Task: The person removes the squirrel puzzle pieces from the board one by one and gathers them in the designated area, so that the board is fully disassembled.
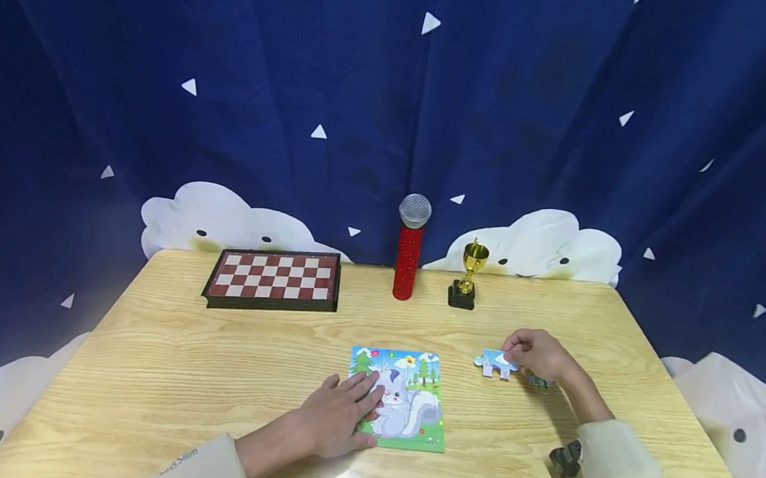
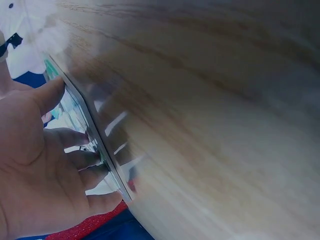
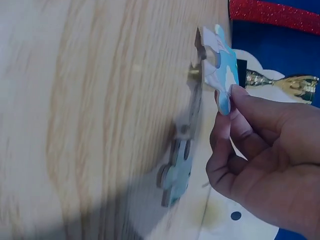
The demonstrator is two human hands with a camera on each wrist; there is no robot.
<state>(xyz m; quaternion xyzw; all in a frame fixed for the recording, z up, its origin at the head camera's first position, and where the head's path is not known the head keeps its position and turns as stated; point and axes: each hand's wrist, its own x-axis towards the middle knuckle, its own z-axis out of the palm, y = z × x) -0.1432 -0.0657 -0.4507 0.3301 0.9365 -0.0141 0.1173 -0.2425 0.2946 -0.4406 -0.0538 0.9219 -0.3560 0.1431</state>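
Observation:
Between thumb and fingers, my right hand [image 1: 538, 354] pinches a puzzle piece [image 1: 496, 362] printed with blue sky and a white cloud. The right wrist view shows that puzzle piece [image 3: 220, 70] tilted above the tabletop. Another puzzle piece [image 3: 177, 175] lies on the wood below, partly hidden by the right hand and wrist in the head view. My left hand [image 1: 338, 413] rests with spread, straight fingers on the left side of a square squirrel picture puzzle [image 1: 418, 412]. In the left wrist view, the thumb and fingers lie along the puzzle's edge [image 2: 95, 125].
A checkered board in a dark frame [image 1: 271, 278] lies at the back left of the wooden table [image 1: 219, 362]. Behind the puzzle stands a red microphone [image 1: 407, 260], with a small gold trophy cup [image 1: 468, 274] to its right. A dark blue curtain [image 1: 373, 53] hangs behind.

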